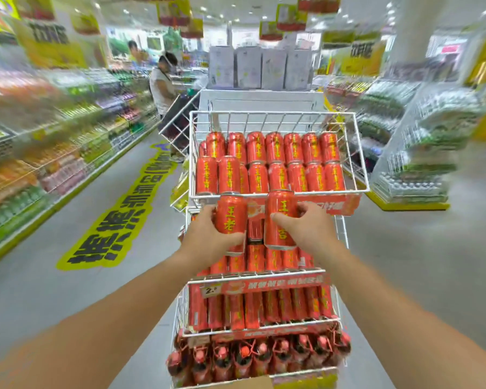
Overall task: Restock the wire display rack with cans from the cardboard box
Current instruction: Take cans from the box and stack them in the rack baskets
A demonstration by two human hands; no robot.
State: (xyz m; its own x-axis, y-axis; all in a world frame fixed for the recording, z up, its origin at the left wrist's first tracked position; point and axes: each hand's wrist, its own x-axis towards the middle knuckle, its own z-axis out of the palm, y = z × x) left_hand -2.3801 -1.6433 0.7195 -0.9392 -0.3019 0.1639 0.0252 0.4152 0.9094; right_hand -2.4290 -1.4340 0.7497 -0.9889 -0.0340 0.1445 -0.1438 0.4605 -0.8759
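- Gripping an upright red can (230,217) at the centre of the frame, the left hand (208,234) has its fingers (208,213) curled round the can's left side and its thumb across the lower front.
- Just to the right, the right hand (306,228) is clamped on a second red can (281,217), thumb on the front and fingers wrapped round its right side.
- Both held cans are upright with yellow lettering facing the camera, just below the front rim of the top basket (278,193). They are near each other but apart.
- The wire display rack (359,164) is white and runs from mid-frame down to the bottom edge.
- Its top basket holds two rows of matching stocked cans (278,169), standing upright.
- A middle tier (264,259) behind and below the hands is packed with more red cans, and a lower tier (264,307) carries another row behind a price tag (212,290).
- The bottom tier holds dark, red-topped items (258,357), too blurred to identify.
- A tan cardboard edge (253,383) shows at the bottom centre.
- Left of the rack, a yellow floor decal (118,220) lies on the grey aisle floor beside blurred store shelves (40,150).
- A person (163,85) stands at the upper left of the rack.
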